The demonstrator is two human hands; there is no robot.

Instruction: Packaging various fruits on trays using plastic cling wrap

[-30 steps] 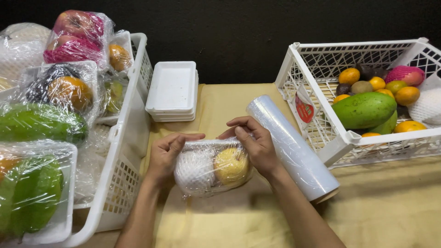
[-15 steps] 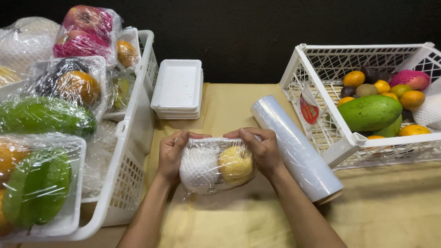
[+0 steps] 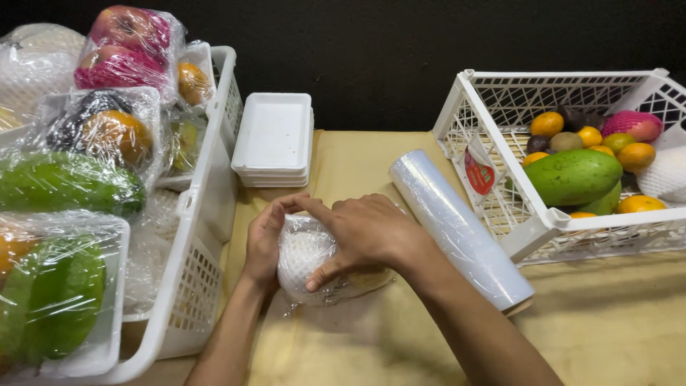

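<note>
A small tray of fruit wrapped in cling film (image 3: 307, 263) sits on the tan table (image 3: 607, 322) in front of me; a white foam-netted fruit shows at its left, and a yellowish fruit is mostly hidden. My left hand (image 3: 266, 239) grips the wrapped tray's left side. My right hand (image 3: 364, 232) lies flat across its top, fingers pressing the film down. A roll of cling film (image 3: 457, 229) lies diagonally just right of my right hand.
A white basket (image 3: 207, 186) at left holds several film-wrapped fruit trays. A stack of empty white foam trays (image 3: 275, 139) stands behind my hands. At right, a white crate (image 3: 536, 221) holds loose mangoes, oranges and other fruit.
My right hand has moved from the tray's right side over its top, covering the yellow fruit. The left hand stays on the left side.
</note>
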